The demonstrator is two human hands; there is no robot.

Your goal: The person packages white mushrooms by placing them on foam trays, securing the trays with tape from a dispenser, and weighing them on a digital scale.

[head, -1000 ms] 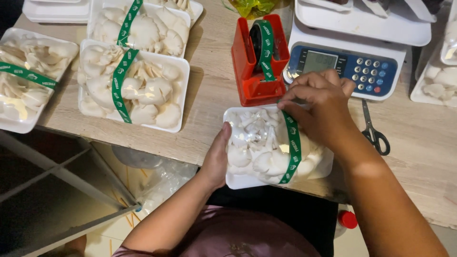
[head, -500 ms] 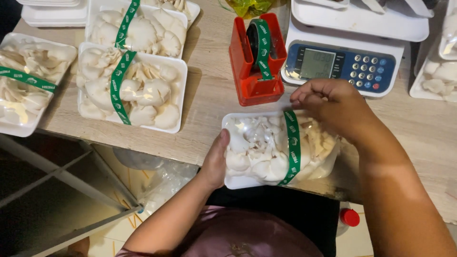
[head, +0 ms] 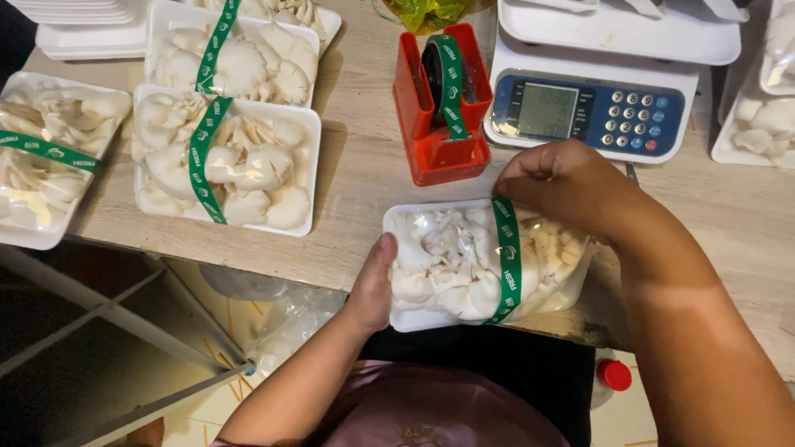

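The tray (head: 406, 319) is seen as white foam, matt, sealed under glossy clear film (head: 464, 248) that wrinkles. A shiny green tape (head: 507, 257) (plastic, smooth) is stretched over it. The tabletop (head: 364, 165) is pale wood grain, dull. The dispenser (head: 443, 149) is moulded in glossy red plastic, the scale (head: 588, 112) in smooth white plastic.

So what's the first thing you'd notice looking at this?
The white tray of mushrooms at the table's near edge, with a green tape band across it; the left hand grips its left end and the right hand presses the tape at its far edge. Behind stand a red tape dispenser and a scale.
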